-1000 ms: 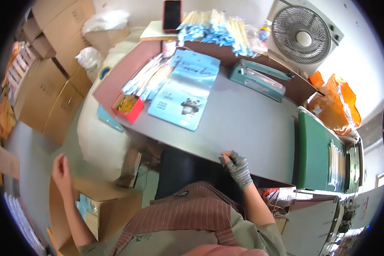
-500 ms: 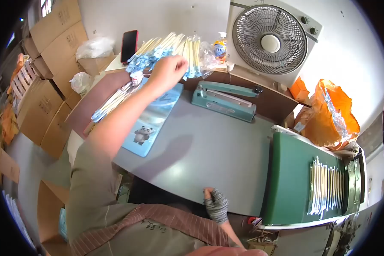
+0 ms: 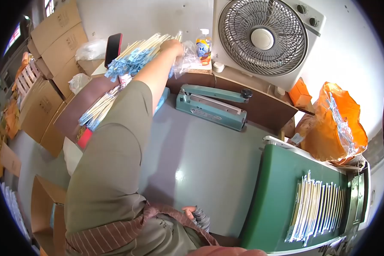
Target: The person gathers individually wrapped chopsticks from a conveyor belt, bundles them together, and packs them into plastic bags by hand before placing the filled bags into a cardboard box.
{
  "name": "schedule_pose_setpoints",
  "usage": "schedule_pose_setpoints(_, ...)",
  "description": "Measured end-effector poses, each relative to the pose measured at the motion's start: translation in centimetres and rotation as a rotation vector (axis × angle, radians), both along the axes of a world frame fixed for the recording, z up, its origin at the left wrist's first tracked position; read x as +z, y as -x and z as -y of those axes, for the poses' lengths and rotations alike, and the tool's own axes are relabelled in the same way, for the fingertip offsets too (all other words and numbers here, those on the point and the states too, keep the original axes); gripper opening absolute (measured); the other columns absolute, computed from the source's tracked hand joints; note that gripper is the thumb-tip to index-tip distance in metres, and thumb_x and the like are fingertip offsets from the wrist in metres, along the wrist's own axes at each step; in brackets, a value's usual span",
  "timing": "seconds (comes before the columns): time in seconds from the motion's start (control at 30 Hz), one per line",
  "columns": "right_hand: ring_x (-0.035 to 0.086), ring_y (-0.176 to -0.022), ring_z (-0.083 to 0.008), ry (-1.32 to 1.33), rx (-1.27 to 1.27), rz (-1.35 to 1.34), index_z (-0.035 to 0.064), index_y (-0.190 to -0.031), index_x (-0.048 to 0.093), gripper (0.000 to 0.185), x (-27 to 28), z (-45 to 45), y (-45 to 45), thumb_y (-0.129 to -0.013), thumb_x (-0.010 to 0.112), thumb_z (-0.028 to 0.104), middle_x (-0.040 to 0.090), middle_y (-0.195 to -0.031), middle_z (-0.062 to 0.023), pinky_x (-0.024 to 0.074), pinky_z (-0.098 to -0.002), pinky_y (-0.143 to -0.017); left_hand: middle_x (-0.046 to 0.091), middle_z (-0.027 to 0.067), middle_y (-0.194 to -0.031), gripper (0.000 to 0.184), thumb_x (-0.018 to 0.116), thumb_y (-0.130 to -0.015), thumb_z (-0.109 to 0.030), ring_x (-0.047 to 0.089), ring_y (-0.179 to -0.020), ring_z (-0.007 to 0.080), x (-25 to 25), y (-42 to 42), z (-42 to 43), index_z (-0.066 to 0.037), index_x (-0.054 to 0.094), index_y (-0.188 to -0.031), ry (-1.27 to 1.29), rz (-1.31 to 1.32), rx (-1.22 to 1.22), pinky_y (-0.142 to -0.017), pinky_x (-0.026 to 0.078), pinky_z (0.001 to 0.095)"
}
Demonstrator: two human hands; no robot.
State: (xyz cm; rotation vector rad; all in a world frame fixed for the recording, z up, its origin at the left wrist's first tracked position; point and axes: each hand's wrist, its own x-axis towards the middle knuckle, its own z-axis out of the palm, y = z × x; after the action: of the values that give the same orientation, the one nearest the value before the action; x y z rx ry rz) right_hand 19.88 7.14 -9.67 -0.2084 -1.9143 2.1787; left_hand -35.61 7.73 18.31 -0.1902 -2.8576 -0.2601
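Observation:
My left hand is stretched out at the back of the table, at the right end of a pile of thin pale sticks with blue ends. Its fingers curl down among the sticks, and what they hold is hidden. Crumpled clear plastic lies just right of that wrist. Close to my body, my right hand, in a grey striped fingerless glove, is curled closed near the front edge of the grey table. Nothing shows in it. More such sticks lie left of my left arm.
A green bar sealer stands at the back. Wrapped sticks lie in a row on the green conveyor belt at right. Around them are a fan, a bottle, an orange bag, a phone and cartons.
My left hand has reached further back into the right end of the stick pile. My right hand has drawn closer to my body. The view has shifted, and my sleeve now hides most of the blue panda mat.

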Motion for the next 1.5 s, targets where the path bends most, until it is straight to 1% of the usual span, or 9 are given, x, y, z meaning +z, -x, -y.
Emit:
schedule_pose_setpoints(0.5, 0.051, -0.068, -0.0076, 0.043, -0.049, 0.010, 0.0040, -0.098, 0.068, 0.012, 2.8, 0.6, 0.1, -0.092, 0.064, 0.013, 0.060, -0.075, 0.0013, 0.0442, -0.0240, -0.066, 0.066, 0.0231, -0.105, 0.031, 0.065, -0.074, -0.010, 0.066, -0.098, 0.0327, 0.7, 8.2, 4.6, 0.004, 0.066, -0.101, -0.586, -0.033, -0.090, -0.080, 0.052, 0.0387)
schedule_pose_setpoints(0.6, 0.050, -0.067, -0.0081, -0.154, -0.057, -0.111, 0.0042, -0.102, 0.067, 0.013, 3.4, 0.8, 0.2, -0.093, 0.063, 0.013, 0.060, -0.077, 0.0013, 0.0440, -0.0240, -0.065, 0.067, 0.0201, -0.089, 0.023, 0.067, -0.075, -0.011, 0.067, -0.086, 0.0254, 2.7, 2.5, 6.0, 0.005, 0.065, -0.092, -1.118, -0.057, -0.304, -0.071, 0.053, 0.0371)
schedule_pose_setpoints(0.67, 0.053, -0.074, -0.0113, 0.286, -0.086, -0.020, 0.0041, -0.113, 0.060, 0.027, 3.4, 1.7, 0.2, -0.093, 0.064, 0.021, 0.059, -0.084, -0.0027, 0.0455, -0.0255, -0.069, 0.062, 0.0068, -0.079, 0.019, 0.063, -0.083, -0.005, 0.061, -0.073, 0.0156, 3.2, -9.3, 7.9, 0.001, 0.059, -0.101, -1.172, -0.100, -0.581, -0.061, 0.051, 0.0312)
schedule_pose_setpoints(0.8, 0.058, -0.097, -0.0216, 0.410, -0.276, -0.216, 0.0033, -0.137, 0.042, 0.066, 9.2, 1.9, 5.3, -0.087, 0.067, 0.038, 0.059, -0.115, -0.0138, 0.0478, -0.0366, -0.087, 0.057, 0.0040, -0.107, 0.041, 0.062, -0.091, -0.012, 0.055, -0.097, 0.0116, -8.9, -31.1, 12.1, -0.003, 0.046, -0.127, -1.322, 0.569, -0.975, -0.084, 0.048, 0.0290)
schedule_pose_setpoints(0.93, 0.063, -0.078, -0.0184, 0.416, -0.028, 0.108, -0.0003, -0.142, 0.033, 0.075, 12.0, 2.0, 7.7, -0.083, 0.070, 0.029, 0.066, -0.095, -0.0100, 0.0539, -0.0310, -0.072, 0.053, 0.0094, -0.125, 0.046, 0.054, -0.096, -0.012, 0.054, -0.113, 0.0171, -19.8, -41.5, 17.9, 0.000, 0.039, -0.137, -1.029, 1.757, -0.853, -0.095, 0.046, 0.0323)
schedule_pose_setpoints(1.07, 0.061, -0.068, -0.0157, 0.560, -0.128, 0.092, -0.0026, -0.138, 0.037, 0.073, 11.4, 7.2, 6.9, -0.081, 0.072, 0.027, 0.062, -0.078, -0.0041, 0.0532, -0.0272, -0.063, 0.053, 0.0127, -0.126, 0.049, 0.056, -0.094, -0.017, 0.050, -0.120, 0.0198, -17.9, -41.0, 23.8, 0.002, 0.040, -0.136, -0.928, 1.761, -1.127, -0.103, 0.039, 0.0341)
schedule_pose_setpoints(1.2, 0.056, -0.088, -0.0133, 0.604, 0.148, 0.294, 0.0035, -0.121, 0.052, 0.045, 9.1, 11.5, 3.5, -0.086, 0.070, 0.026, 0.058, -0.095, -0.0042, 0.0510, -0.0292, -0.074, 0.045, 0.0143, -0.137, 0.055, 0.058, -0.093, -0.020, 0.046, -0.124, 0.0209, -19.6, -39.6, 27.0, 0.001, 0.037, -0.140, -1.291, 1.472, -0.837, -0.105, 0.037, 0.0362)
schedule_pose_setpoints(1.37, 0.057, -0.096, -0.0135, 0.602, 0.306, 0.360, 0.0048, -0.114, 0.059, 0.040, 8.2, 14.4, 2.3, -0.088, 0.067, 0.034, 0.061, -0.098, -0.0034, 0.0505, -0.0294, -0.079, 0.056, 0.0185, -0.126, 0.044, 0.060, -0.092, -0.020, 0.060, -0.107, 0.0229, -16.8, -38.9, 24.0, -0.001, 0.045, -0.129, -0.997, 1.742, -0.817, -0.095, 0.047, 0.0355)
schedule_pose_setpoints(1.5, 0.059, -0.091, -0.0127, 0.257, 0.420, 0.412, 0.0011, -0.116, 0.061, 0.041, 7.1, 14.7, -1.0, -0.091, 0.065, 0.034, 0.063, -0.104, -0.0065, 0.0493, -0.0299, -0.083, 0.060, 0.0205, -0.121, 0.031, 0.060, -0.091, -0.015, 0.063, -0.104, 0.0262, -19.3, -41.0, 24.9, -0.001, 0.052, -0.118, -1.604, 1.715, -0.716, -0.091, 0.051, 0.0369)
